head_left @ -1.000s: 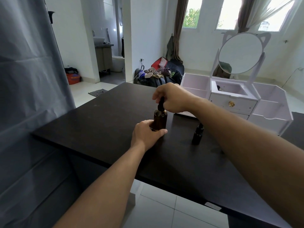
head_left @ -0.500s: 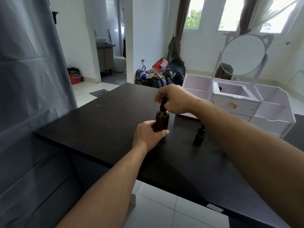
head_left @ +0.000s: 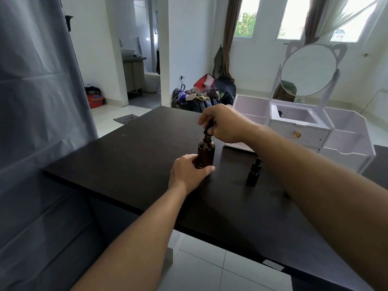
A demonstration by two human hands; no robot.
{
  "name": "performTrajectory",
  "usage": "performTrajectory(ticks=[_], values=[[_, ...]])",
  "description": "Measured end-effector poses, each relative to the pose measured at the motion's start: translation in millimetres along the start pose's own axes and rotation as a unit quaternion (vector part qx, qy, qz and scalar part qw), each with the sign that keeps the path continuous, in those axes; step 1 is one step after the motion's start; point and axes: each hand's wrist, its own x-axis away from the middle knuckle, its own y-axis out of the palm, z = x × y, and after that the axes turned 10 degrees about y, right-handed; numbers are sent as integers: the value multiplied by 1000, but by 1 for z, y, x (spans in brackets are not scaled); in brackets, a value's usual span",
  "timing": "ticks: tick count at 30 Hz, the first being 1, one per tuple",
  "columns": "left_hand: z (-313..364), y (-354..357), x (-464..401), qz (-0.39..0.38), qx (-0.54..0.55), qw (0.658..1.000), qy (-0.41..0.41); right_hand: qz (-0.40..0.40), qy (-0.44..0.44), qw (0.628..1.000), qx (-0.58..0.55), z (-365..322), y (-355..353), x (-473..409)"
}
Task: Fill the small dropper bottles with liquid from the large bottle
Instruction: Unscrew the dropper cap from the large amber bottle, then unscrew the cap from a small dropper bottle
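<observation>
Amber bottle (head_left: pixel 206 153) upright mid-table (head_left: pixel 130 156); my left hand (head_left: pixel 189 173) wraps its base, my right hand (head_left: pixel 225 123) pinches the black dropper cap (head_left: pixel 209 128). Small dropper bottle (head_left: pixel 254 172) at three o'clock, apart. White vanity organizer (head_left: pixel 304 135) at two o'clock.

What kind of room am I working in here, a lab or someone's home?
Most likely a home, a bedroom or studio. A vanity organizer with a cat-ear mirror sits on the black table, clothes and bags are heaped on the floor, and a bathroom doorway opens behind.
</observation>
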Motion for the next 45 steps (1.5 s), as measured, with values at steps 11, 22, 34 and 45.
performTrajectory(ticks=[11,22,34,45], values=[[2,-1,1,-5,-2,1000,-9,-27,13,999,-20,4,8,2],[14,-1,10,12,-94,994,-46,-4,38,999,-11,21,-6,18],[33,16,39,-13,-88,995,-48,-118,144,971,151,64,-22,63],[63,44,35,-85,-34,996,-8,-78,143,979,126,68,-18,81]])
